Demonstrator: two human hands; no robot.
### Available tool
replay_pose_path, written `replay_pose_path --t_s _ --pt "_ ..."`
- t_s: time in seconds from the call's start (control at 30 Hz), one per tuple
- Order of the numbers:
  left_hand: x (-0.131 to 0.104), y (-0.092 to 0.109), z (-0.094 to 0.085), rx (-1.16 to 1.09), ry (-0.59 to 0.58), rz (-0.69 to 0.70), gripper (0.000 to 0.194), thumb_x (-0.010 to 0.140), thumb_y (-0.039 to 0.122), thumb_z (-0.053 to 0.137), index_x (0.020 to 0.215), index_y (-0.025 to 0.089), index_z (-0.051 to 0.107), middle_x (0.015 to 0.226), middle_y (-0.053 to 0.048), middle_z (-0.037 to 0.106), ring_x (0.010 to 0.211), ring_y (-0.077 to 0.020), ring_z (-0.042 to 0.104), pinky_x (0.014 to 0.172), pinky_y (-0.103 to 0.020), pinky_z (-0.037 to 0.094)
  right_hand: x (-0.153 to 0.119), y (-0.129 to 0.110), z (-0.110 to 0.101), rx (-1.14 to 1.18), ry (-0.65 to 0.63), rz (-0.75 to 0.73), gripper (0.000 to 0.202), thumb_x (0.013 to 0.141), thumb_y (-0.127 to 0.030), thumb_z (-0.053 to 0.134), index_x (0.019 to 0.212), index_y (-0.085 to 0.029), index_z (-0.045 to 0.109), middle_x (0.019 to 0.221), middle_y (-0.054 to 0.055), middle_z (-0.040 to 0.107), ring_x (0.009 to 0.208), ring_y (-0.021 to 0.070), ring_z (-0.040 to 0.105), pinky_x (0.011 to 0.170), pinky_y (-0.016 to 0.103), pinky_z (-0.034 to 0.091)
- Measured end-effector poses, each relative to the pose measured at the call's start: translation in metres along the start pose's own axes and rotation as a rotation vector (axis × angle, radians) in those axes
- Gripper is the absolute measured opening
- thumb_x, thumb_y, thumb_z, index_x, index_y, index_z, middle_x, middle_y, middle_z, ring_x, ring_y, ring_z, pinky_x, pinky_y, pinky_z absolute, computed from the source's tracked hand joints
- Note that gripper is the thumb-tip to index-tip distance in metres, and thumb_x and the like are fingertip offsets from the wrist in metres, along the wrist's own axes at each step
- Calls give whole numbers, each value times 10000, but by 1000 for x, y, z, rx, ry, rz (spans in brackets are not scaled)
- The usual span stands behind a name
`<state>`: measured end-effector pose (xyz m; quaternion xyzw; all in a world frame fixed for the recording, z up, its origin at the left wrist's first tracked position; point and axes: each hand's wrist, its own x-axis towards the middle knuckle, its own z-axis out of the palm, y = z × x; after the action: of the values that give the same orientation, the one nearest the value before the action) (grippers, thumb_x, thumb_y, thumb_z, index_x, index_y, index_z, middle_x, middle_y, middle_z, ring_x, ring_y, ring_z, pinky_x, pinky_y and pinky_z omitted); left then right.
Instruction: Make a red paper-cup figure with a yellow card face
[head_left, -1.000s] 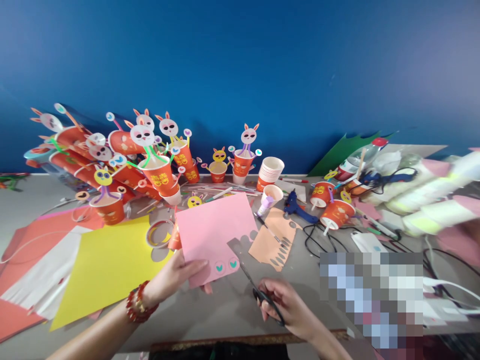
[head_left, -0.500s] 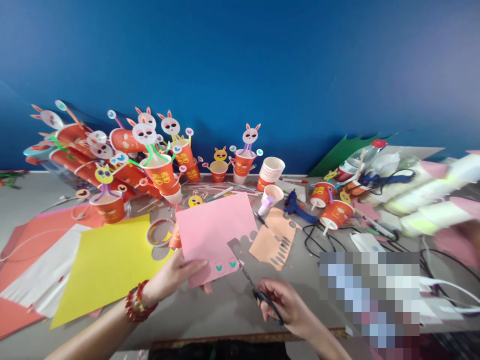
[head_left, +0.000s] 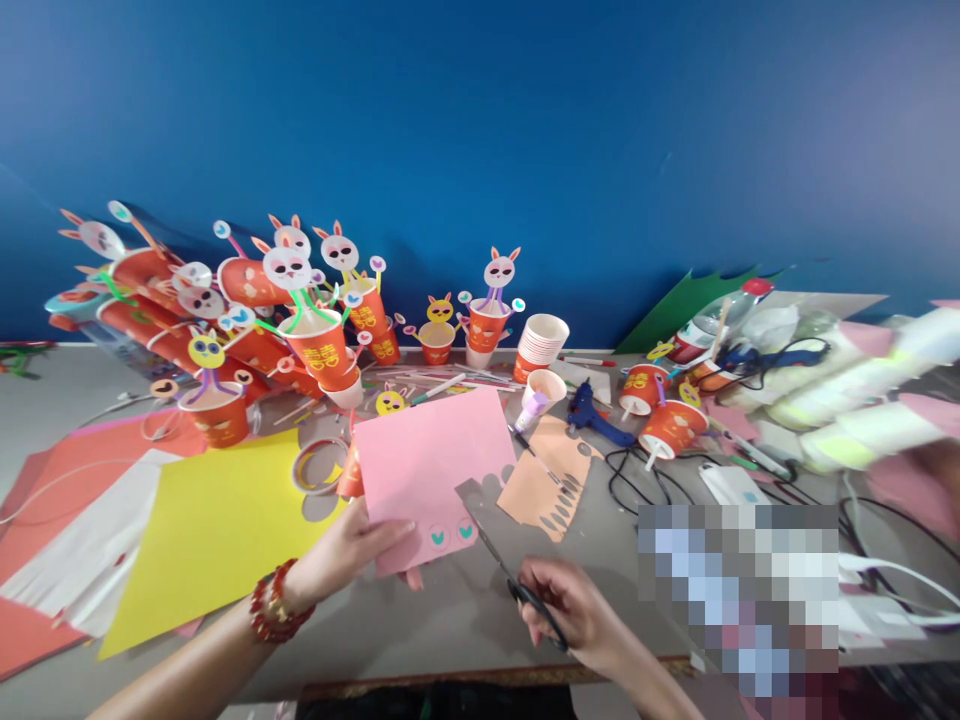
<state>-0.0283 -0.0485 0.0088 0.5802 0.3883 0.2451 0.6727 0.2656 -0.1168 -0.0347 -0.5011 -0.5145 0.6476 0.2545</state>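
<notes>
My left hand (head_left: pixel 356 545) pinches the lower left corner of a pink paper sheet (head_left: pixel 431 450), thumb on top and fingers beneath. Two small circles with green heart shapes are drawn near the sheet's lower edge, and rounded bites have been cut from its right side. In my right hand (head_left: pixel 562 605) is a pair of black-handled scissors (head_left: pixel 499 560), its blades pointing up and left at the sheet's lower right edge. The blades look nearly together there; whether paper lies between them I cannot make out. A red bead bracelet (head_left: pixel 271 605) circles my left wrist.
Yellow paper (head_left: pixel 217 540) lies at left, a tape roll (head_left: pixel 322 465) beside it. Peach paper (head_left: pixel 551 475) with cut holes is right of the sheet. Behind stand red cups with rabbit figures (head_left: pixel 315 345), stacked cups (head_left: pixel 541 348), and a blue glue gun (head_left: pixel 596 415) with black cables.
The scissor blades have closed slightly at the pink sheet's edge. Both hands stay almost where they were.
</notes>
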Motion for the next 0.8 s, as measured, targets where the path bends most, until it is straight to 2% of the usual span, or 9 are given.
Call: replay_pose_path --t_s 0.27,0.53,0.8 --pt "0 8 1 -21 3 -23 368 968 393 513 881 99 716 669 -97 774 607 -194 701 531 -239 477 -1 6 -4 -16 -15 2 232 730 -309 589 639 -206 403 579 -35 524 476 87 512 460 179 389" --pt "2 9 -3 1 -18 -45 407 956 430 527 830 98 726 671 -106 775 617 -202 701 530 -240 466 -1 -3 -5 7 -22 59 271 700 -330 612 620 -213 381 567 -42 517 485 85 499 474 185 413" --pt "5 16 -5 36 -25 -9 422 955 430 533 763 107 724 651 -89 770 589 -179 673 492 -228 416 -2 0 -10 -18 -37 34 158 695 -287 581 647 -200 459 571 -40 564 482 81 495 479 179 414"
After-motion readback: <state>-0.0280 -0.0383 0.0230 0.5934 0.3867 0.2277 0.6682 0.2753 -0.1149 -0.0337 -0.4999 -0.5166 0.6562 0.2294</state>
